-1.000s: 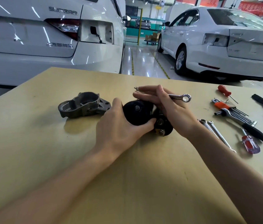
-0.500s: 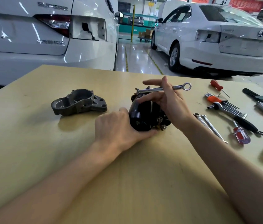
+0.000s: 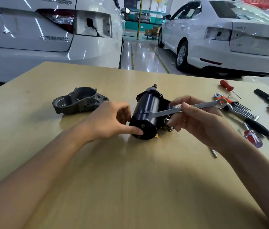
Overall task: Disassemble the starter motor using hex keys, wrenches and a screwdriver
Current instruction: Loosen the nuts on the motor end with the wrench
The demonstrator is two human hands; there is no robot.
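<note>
Cars come first by size: two white sedans (image 3: 226, 33) stand beyond the far edge of my pale wooden counter (image 3: 130, 179), one at the far left, one at the far right, with glossy workshop floor between them.

On the counter, the black cylindrical starter motor (image 3: 147, 113) lies on its side near the middle, its flat end cap facing me and its shaft end pointing away. Just to its left and apart from it sits a grey cast-metal nose housing (image 3: 79, 100), open side up.

My left hand (image 3: 109, 119) is beside the motor's left flank; its thumb tip touches the near end cap, while the loosely curled fingers are next to the body, closed round nothing that I can see. My right hand (image 3: 199, 123) has its grip closed on a silver combination wrench (image 3: 186, 108), pinched along the shank. The wrench's open end lies over the top of the motor body; its ring end points up and right, out toward the tools.

Well to the right lie a black-handled ratchet wrench (image 3: 256, 124), a set of hex keys in an orange holder (image 3: 236, 104), a clear purple-and-red screwdriver (image 3: 252, 138) and a red-handled screwdriver (image 3: 227, 85). A thin metal rod (image 3: 214, 152) shows just beside my right forearm.
</note>
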